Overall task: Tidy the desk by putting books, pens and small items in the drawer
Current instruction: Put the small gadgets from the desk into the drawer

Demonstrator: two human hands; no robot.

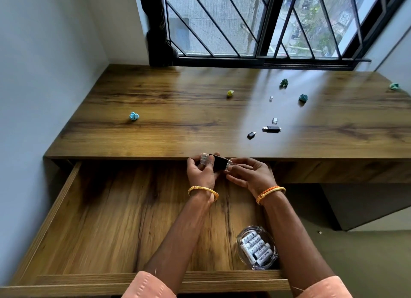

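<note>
Hands: left grip and right grip pinch a black adapter with clear caps above the open drawer. Glass dish of batteries sits inside. Table carries paper balls, card reader, small plug.

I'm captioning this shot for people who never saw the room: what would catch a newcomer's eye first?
Two hands, the left hand and right hand, together hold a small black device with clear caps at the desk's front edge, above the open drawer. In the drawer's near right corner sits a glass dish of batteries. Crumpled paper balls and small black adapters dot the desk.
</note>
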